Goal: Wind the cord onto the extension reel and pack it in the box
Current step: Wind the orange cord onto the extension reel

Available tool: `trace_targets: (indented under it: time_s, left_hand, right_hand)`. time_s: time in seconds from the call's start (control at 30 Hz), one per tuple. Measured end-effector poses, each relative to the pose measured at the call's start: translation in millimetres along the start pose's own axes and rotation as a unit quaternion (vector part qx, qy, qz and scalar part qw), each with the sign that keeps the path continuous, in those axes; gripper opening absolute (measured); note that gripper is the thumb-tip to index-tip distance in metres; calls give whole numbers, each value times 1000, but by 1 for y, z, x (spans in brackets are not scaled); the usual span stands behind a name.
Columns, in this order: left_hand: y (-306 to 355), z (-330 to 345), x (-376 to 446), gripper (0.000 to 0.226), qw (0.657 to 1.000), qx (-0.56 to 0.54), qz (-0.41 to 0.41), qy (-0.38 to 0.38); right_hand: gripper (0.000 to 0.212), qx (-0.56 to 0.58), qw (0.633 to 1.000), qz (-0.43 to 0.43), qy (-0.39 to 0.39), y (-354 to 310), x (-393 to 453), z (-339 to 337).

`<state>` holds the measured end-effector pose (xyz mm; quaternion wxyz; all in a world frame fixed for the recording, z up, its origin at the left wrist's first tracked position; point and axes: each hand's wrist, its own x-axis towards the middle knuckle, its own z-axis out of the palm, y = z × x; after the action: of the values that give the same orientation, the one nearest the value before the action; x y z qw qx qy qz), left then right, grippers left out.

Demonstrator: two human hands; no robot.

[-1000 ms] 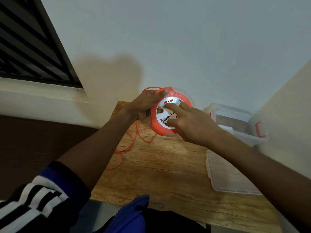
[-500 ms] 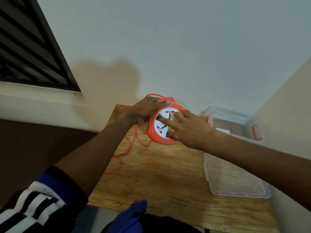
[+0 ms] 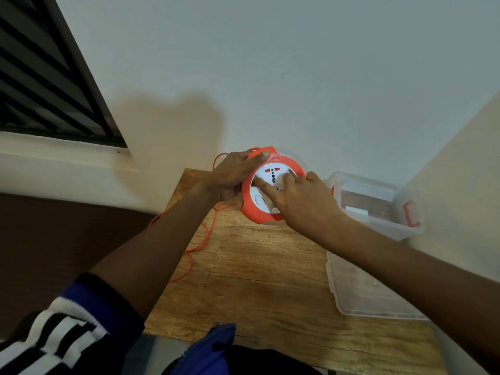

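Note:
An orange extension reel (image 3: 254, 212) with a white socket face is held tilted above the far end of the wooden table (image 3: 257, 280). My left hand (image 3: 232, 174) grips its left rim, thumb across the top edge. My right hand (image 3: 300, 201) lies on the white face with its fingers stretched out, the index fingertip pressing near the left side of the disc. A thin orange cord (image 3: 200, 242) trails loose from under the left hand down over the table's left edge. The clear plastic box (image 3: 378, 226) with red latches stands open at the far right.
The box's clear lid (image 3: 359, 296) lies flat on the table near the right edge, under my right forearm. A white wall runs behind the table and a second wall closes the right side. A dark louvred window sits at the upper left.
The white socket face has turned between frames while my right fingers stay on it. The loose cord on the table has shifted. My left hand keeps its grip on the rim.

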<state>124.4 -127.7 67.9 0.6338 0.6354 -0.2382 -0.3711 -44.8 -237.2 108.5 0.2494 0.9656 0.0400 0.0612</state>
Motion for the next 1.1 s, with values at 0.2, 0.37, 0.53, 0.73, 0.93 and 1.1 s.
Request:
trace_targets:
  time_s: [0.2,0.37,0.53,0.73,0.93,1.1]
  left_hand:
    - [2,5,4,33,1000,3,19,22]
    - [1,8,4,42,999,24,-10,19]
    - [-1,7,-1,36,1000,8,-24,2]
    - [0,5,-5,32,999,19,-32,-15]
    - [-3,3,-6,39,998,51,-43,-20]
    - [-1,-2,-10,36,998,49,-43,-24]
  right_hand:
    - [80,35,989,126,64,-9,0,3]
    - [79,64,987,141,51,-12,-1,5]
    - [61,58,995,57,50,2,-8,6]
    - [33,45,986,-150,53,8,-17,12]
    - [37,-23,984,-174,-15,6,-16,4]
    - [40,-35,986,-162,-33,1,-12,0]
